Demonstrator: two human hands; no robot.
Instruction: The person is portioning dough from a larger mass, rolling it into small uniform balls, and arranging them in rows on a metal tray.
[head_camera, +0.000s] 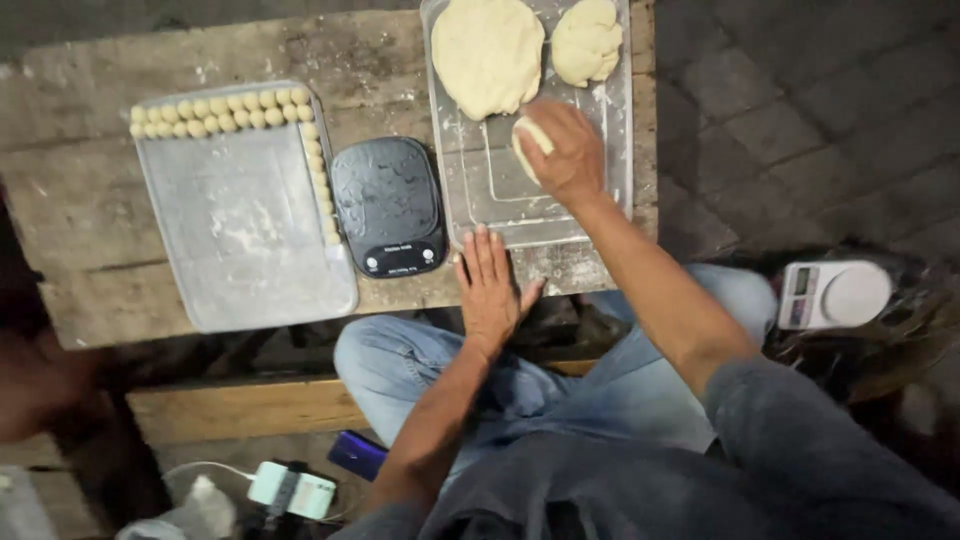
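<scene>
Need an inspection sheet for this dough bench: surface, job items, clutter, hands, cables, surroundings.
Surface: worn wooden table, flour-dusted.
Job's things: clear tray with large dough slab and smaller lump; metal tray edged with dough balls; black scale.
Clutter: white scale off the table.
Hands: right hand grips dough piece; left hand flat on table edge.
Cables: white cable by a small device.
Surroundings: paved floor.

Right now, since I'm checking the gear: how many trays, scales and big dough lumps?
Trays: 2, metal tray, clear tray
Scales: 2, black scale, white scale
Big dough lumps: 2, flat lump, rounder lump
Total: 6
</scene>
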